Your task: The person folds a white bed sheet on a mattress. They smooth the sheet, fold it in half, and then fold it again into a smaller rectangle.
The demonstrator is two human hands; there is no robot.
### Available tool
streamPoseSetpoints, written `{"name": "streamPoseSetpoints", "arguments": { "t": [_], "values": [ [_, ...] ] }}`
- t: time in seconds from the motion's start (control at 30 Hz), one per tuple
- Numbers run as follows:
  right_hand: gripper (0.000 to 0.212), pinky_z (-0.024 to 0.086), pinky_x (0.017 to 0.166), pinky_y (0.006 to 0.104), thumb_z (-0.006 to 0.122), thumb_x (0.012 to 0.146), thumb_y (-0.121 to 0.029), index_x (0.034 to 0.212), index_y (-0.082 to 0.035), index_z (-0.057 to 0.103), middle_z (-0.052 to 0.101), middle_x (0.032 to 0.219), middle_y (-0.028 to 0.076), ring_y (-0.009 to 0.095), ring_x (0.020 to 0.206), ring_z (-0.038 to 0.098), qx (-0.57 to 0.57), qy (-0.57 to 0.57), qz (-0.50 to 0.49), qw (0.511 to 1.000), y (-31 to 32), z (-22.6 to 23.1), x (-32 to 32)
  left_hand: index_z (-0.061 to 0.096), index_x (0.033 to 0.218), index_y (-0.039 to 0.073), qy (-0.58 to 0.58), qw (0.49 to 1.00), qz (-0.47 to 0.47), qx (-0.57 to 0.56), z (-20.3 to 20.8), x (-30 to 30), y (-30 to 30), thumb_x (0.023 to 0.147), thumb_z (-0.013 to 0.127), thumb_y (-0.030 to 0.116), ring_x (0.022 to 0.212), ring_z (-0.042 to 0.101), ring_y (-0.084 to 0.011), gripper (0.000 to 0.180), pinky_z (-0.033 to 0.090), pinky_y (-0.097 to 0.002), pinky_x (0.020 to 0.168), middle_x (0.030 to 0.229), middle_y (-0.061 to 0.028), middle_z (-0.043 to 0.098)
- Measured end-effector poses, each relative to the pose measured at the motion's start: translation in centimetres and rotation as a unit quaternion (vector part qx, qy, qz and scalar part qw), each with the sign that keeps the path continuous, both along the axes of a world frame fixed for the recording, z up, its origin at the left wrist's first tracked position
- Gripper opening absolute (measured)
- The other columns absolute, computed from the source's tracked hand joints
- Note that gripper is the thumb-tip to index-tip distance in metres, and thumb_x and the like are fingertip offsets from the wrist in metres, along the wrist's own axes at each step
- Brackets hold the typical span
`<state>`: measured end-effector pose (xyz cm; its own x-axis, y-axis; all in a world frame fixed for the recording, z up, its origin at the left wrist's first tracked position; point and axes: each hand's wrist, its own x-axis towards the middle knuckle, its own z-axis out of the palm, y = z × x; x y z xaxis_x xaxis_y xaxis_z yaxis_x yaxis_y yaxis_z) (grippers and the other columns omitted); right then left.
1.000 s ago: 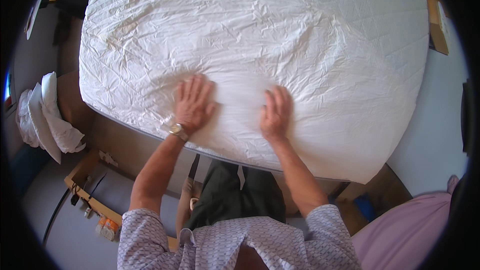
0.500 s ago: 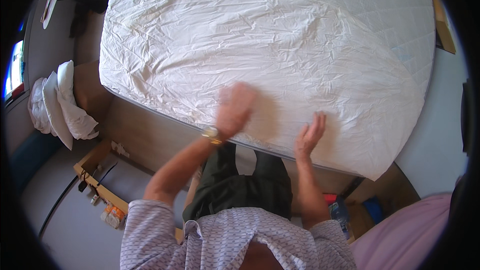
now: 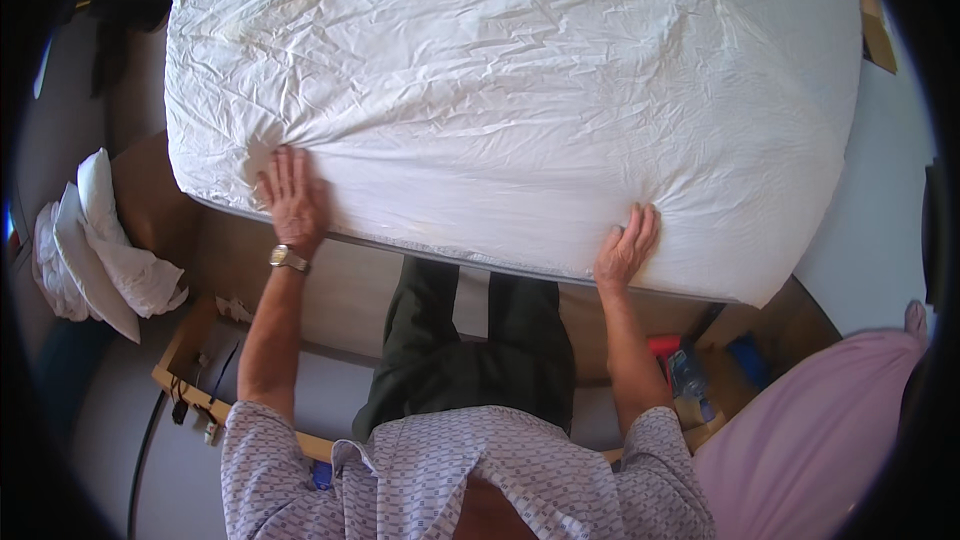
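Observation:
A white, wrinkled fitted sheet (image 3: 480, 70) covers the mattress in front of me. My left hand (image 3: 295, 198) lies flat on it near the left front edge, fingers stretched and a watch (image 3: 288, 258) on the wrist. Creases gather around its fingertips. Farther right, my right hand (image 3: 626, 248) rests on the sheet by the front edge, its fingers slightly bent and the thumb apart. Between the two hands the cloth is fairly smooth. A grey mattress border (image 3: 470, 262) shows below the sheet along the near side.
White pillows (image 3: 105, 250) are heaped at the left. Below the mattress stands a wooden bed base (image 3: 240, 240). A wooden frame with cables (image 3: 185, 380) lies at lower left. Pink cloth (image 3: 810, 430) hangs at lower right, beside a box holding a plastic bottle (image 3: 688, 375).
My left hand has swept left across the sheet and now lies flat. My right hand has shifted slightly right. The sheet between them looks smoother, and the view has shifted.

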<state>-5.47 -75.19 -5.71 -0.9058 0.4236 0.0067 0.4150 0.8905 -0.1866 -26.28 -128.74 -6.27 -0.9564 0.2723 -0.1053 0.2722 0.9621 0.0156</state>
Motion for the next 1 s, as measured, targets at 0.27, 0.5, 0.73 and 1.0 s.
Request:
{"name": "streamPoseSetpoints", "arguments": {
  "t": [0.27, 0.5, 0.73, 1.0],
  "values": [
    [0.051, 0.034, 0.121, 0.0612, 0.062, 0.091, 0.005, 0.142, 0.0, 0.059, 0.054, 0.151, 0.026, 0.047, 0.143, 0.05, -0.241, 0.181, 0.061, 0.951, -16.4, 4.9, -7.8, 0.041, 0.162, 0.006, 0.013, 0.987, -0.048, 0.15, 4.6, 0.9, 9.7, 0.105, 0.06, 0.021, 0.161, 0.027, -0.0418, 0.063, 0.013, -0.0659, 0.13, 0.171, -0.0231, 0.036],
    [0.048, 0.043, 0.117, 0.0571, 0.069, 0.087, -0.004, 0.134, 0.0, 0.063, 0.054, 0.148, 0.018, 0.042, 0.137, 0.054, -0.149, 0.12, 0.09, 0.977, -8.6, 0.7, -1.8, 0.049, 0.159, 0.013, -0.043, 0.964, -0.178, 0.192, -0.7, 7.7, 21.4, 0.099, 0.066, 0.024, 0.161, 0.027, -0.0418, 0.064, 0.015, -0.0664, 0.13, 0.171, -0.0214, 0.037],
    [0.056, 0.034, 0.123, 0.0583, 0.064, 0.096, -0.015, 0.149, -0.004, 0.05, 0.05, 0.154, 0.024, 0.044, 0.149, 0.043, 0.107, -0.022, -0.207, 0.972, 18.5, 0.4, 16.0, 0.044, 0.162, 0.004, 0.013, 0.997, -0.071, 0.027, -0.7, 6.5, 11.3, 0.106, 0.055, 0.027, 0.162, 0.025, -0.0397, 0.062, 0.011, -0.0607, 0.131, 0.172, -0.0234, 0.035],
    [0.057, 0.032, 0.125, 0.0581, 0.063, 0.099, -0.006, 0.154, 0.001, 0.05, 0.049, 0.16, 0.027, 0.047, 0.151, 0.042, -0.115, 0.163, -0.106, 0.974, 3.8, 2.9, 2.7, 0.034, 0.166, 0.005, 0.0, 0.947, -0.23, 0.226, 3.1, 9.0, 26.6, 0.104, 0.059, 0.021, 0.163, 0.021, -0.043, 0.069, 0.012, -0.069, 0.129, 0.173, -0.0229, 0.031]
  ]
}}
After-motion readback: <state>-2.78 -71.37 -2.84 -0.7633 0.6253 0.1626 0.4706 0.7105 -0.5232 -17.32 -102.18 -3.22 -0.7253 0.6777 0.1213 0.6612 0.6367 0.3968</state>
